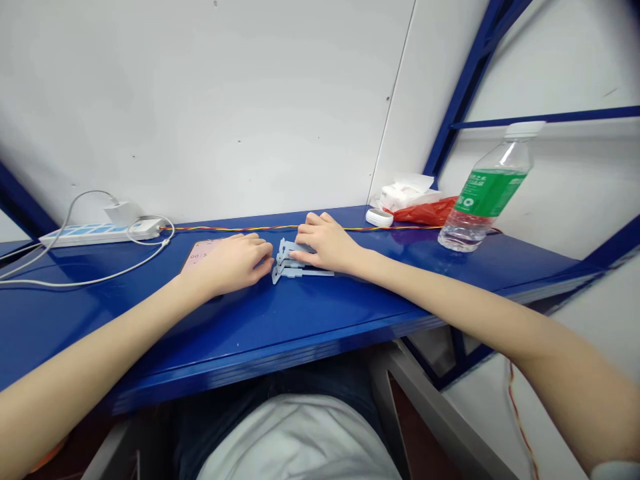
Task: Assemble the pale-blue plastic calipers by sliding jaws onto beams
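Several pale-blue, flat, bracket-like pieces (295, 272) lie together on the blue tabletop, with narrow strips and angled, notched ends. My right hand (327, 243) is closed on them from the right, its thumb along the near side and its bent fingers at the back. The exact grip under the fingers is hidden. Just left of the pieces, my left hand (240, 263) rests palm down, fingers loosely bent and thumb apart, with nothing visible in it. It partly covers a phone (199, 253) with a lit pink screen showing digits.
A white power strip (100, 231) with a charger (121, 212) and white cables stands at left. A red-yellow wire (225, 229) runs along the back. At right are a water bottle (483, 193), a red bag (425, 212), tissues (407, 191) and a small white case (379, 217).
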`<state>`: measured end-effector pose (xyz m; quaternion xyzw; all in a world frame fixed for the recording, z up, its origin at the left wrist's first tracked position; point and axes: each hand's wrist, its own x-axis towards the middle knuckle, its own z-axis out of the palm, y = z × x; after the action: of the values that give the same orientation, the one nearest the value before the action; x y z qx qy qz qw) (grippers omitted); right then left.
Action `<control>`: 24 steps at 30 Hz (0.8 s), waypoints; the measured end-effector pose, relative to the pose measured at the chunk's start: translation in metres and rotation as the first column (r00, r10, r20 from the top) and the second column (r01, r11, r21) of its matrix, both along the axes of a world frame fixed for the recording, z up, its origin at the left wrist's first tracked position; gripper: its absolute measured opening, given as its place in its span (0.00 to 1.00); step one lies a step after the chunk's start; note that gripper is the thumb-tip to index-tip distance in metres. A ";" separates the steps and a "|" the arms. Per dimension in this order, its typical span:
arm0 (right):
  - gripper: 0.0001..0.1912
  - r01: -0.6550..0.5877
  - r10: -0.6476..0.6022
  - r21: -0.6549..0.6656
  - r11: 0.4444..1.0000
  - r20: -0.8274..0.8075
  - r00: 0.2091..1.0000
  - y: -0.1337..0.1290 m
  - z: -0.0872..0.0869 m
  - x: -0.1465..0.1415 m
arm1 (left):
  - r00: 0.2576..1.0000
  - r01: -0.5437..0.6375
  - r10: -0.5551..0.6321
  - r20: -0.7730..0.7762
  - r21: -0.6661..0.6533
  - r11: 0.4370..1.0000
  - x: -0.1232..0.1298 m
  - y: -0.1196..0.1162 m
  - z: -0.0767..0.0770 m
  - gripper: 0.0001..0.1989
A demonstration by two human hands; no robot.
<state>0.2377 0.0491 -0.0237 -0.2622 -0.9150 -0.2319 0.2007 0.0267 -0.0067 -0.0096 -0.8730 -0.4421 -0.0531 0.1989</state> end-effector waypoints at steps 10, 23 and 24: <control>0.20 -0.040 0.041 -0.018 0.999 0.082 0.996 -0.005 0.002 -0.001 | 1.000 0.017 -0.017 -0.008 -0.051 0.999 0.007 -0.005 -0.001 0.13; 0.17 0.019 -0.020 -0.200 0.980 0.000 1.000 0.001 0.006 0.008 | 0.998 -0.041 0.041 -0.057 -0.003 0.999 -0.009 0.010 -0.001 0.12; 0.17 -0.007 0.009 -0.207 0.978 0.009 1.000 0.000 0.006 0.008 | 0.998 -0.041 0.041 -0.056 -0.003 0.999 -0.009 0.010 0.000 0.12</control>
<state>0.2457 0.0493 -0.0181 -0.2770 -0.9362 -0.1356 0.1689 0.0176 0.0031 -0.0101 -0.8654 -0.4542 -0.0237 0.2102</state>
